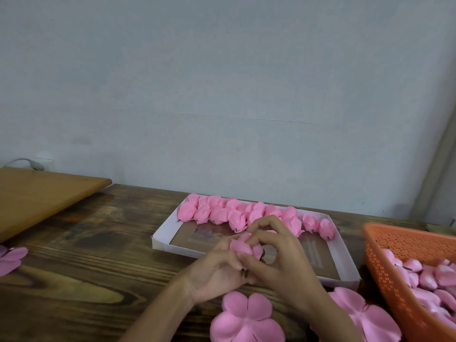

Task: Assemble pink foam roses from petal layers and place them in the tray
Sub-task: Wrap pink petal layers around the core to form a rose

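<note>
A partly wrapped pink foam rose [243, 248] sits between both hands above the near edge of the white tray [165, 232]. My left hand [217, 270] grips it from below, fingers curled under the bud. My right hand [276, 257] pinches its petals from the right and above. Several finished pink roses [237, 215] lie in rows along the tray's far side. Flat pink petal layers [244, 317] lie on the table just in front of my hands, and another petal layer [365, 314] lies under my right forearm.
An orange perforated basket [394, 245] holding several pink buds stands at the right. More petal layers [11, 259] lie at the left edge. A lighter wooden board [42, 193] rests at the back left. A blue-grey wall closes the dark wooden table [98, 243] behind.
</note>
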`<control>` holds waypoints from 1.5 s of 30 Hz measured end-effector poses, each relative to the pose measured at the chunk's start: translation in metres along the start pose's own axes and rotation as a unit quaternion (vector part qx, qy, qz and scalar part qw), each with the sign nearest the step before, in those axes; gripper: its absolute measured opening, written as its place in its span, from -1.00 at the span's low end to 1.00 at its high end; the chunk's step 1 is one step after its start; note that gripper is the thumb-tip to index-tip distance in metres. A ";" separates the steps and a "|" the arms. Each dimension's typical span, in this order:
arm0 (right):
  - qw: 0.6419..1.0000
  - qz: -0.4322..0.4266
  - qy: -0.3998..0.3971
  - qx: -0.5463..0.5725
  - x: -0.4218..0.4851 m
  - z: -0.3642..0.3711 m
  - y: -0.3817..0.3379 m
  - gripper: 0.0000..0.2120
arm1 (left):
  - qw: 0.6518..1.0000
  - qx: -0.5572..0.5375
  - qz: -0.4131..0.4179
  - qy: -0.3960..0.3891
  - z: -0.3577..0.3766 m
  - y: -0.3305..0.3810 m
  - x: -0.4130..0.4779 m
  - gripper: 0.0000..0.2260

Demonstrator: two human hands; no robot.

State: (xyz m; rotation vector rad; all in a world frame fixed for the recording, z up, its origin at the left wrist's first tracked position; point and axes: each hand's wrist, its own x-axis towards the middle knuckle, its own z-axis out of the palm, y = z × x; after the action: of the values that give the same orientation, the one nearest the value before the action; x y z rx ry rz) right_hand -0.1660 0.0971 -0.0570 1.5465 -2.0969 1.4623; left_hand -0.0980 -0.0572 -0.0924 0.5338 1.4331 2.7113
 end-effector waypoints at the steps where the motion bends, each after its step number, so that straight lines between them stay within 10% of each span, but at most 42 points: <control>1: 1.000 0.005 0.000 0.001 0.000 -0.001 0.001 -0.83 | 1.000 -0.010 -0.008 0.000 -0.001 -0.001 0.001 -0.56; 10: 0.981 0.009 -0.097 0.170 0.000 -0.020 0.013 -0.69 | 0.998 -0.032 -0.020 0.042 -0.013 -0.005 0.002 -0.54; 20: 0.999 0.013 -0.012 0.027 0.002 -0.003 0.021 -0.82 | 0.993 -0.041 -0.006 0.112 -0.007 -0.009 0.005 -0.87; 25: 1.000 0.026 -0.001 0.018 0.002 0.002 0.022 -0.79 | 0.997 -0.058 -0.015 0.045 -0.008 -0.005 0.003 -0.68; 32: 0.998 0.048 0.010 0.035 0.000 0.001 0.025 -0.50 | 0.997 0.060 0.000 0.050 -0.010 -0.008 0.000 -0.43; 38: 1.000 0.028 0.010 -0.009 0.002 -0.004 0.026 -0.71 | 0.984 0.108 0.020 0.137 -0.012 -0.013 0.005 -0.38; 45: 0.999 -0.012 0.010 -0.036 0.001 0.000 0.024 -0.72 | 0.959 0.242 0.052 0.139 -0.012 -0.015 0.008 -0.65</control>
State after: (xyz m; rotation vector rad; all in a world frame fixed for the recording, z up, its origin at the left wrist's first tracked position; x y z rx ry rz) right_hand -0.1861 0.0961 -0.0710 1.5203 -2.0889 1.3722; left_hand -0.1112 -0.0567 -0.1083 0.2435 2.2262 2.5798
